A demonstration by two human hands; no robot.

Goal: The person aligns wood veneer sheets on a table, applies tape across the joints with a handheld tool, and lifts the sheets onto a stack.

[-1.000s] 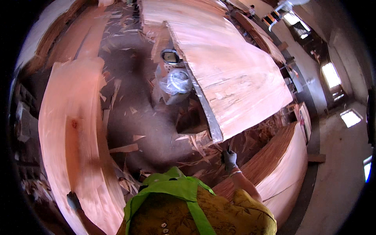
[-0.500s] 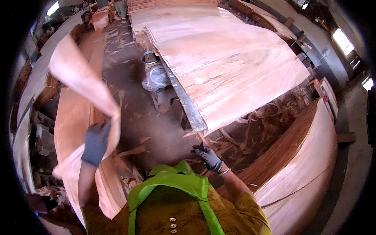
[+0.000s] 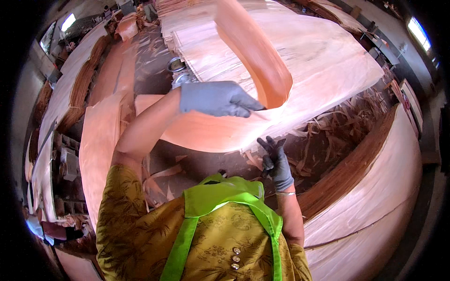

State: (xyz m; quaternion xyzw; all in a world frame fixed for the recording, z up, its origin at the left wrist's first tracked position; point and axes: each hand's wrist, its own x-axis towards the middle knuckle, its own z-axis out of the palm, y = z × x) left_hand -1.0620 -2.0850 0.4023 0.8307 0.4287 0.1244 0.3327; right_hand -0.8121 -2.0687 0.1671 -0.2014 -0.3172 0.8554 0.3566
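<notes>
My left hand, in a grey glove, is closed on the edge of a thin wood veneer sheet. The sheet bends round in front of me, with one end curling up beyond the hand. Behind it lies a broad stack of pale veneer on a table. Near that stack's close edge, below the curved sheet, my right hand is raised in a dark grey glove. Its fingers are apart and partly bent, and I make out nothing held in them.
A pile of veneer stands at my left, and a tall curved stack at my right. Torn veneer scraps cover the floor under the table. A round metal container stands beside the table's left edge. At the far lower left is another person's arm.
My left hand has swung from the left pile across to the middle, bringing the veneer sheet over the table's near part. My right hand has shifted right and upward, its fingers more spread.
</notes>
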